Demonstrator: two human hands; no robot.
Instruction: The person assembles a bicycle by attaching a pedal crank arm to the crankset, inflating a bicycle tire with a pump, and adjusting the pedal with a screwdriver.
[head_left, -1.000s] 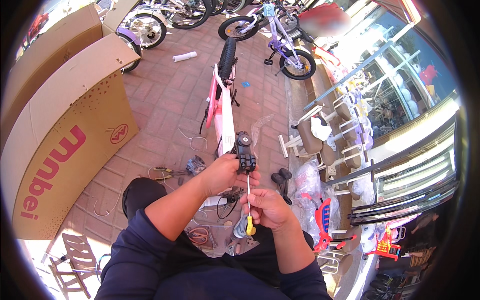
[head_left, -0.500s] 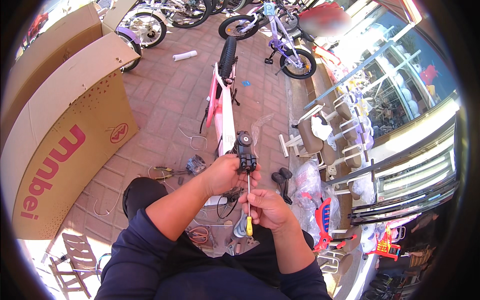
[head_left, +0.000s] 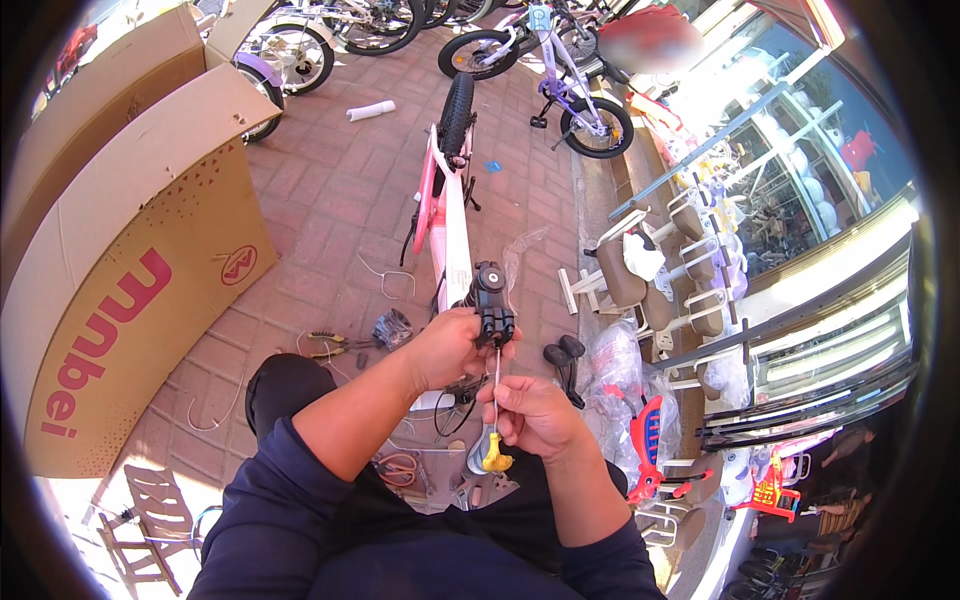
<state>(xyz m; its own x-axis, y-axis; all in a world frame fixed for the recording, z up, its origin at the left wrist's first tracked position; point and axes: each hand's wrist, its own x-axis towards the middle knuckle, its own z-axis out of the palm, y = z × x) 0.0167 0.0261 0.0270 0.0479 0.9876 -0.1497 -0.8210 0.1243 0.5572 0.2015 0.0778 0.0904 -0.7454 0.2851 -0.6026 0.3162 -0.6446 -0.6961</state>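
Observation:
A pink and white bicycle frame (head_left: 456, 240) stands in front of me, its tyre (head_left: 456, 112) at the far end. At its near end is a black handlebar stem (head_left: 491, 290). My left hand (head_left: 447, 347) is closed round the stem's near side, with some fingers hidden beneath it. My right hand (head_left: 534, 410) pinches the thin metal shaft of a hex key with a yellow T-shaped handle (head_left: 496, 455). The shaft runs up to the stem's near face; its tip is hidden there.
An open cardboard box (head_left: 150, 290) stands at the left. Pliers (head_left: 328, 346), orange-handled scissors (head_left: 400, 468) and cable bits lie near my knees. Black pedals (head_left: 565, 352), plastic wrap (head_left: 615, 365) and a red toy part (head_left: 645, 450) are at the right. A purple bicycle (head_left: 570, 90) stands beyond.
The hex key's yellow handle has turned about its shaft, so that it now points sideways. Both hands stay in nearly the same place.

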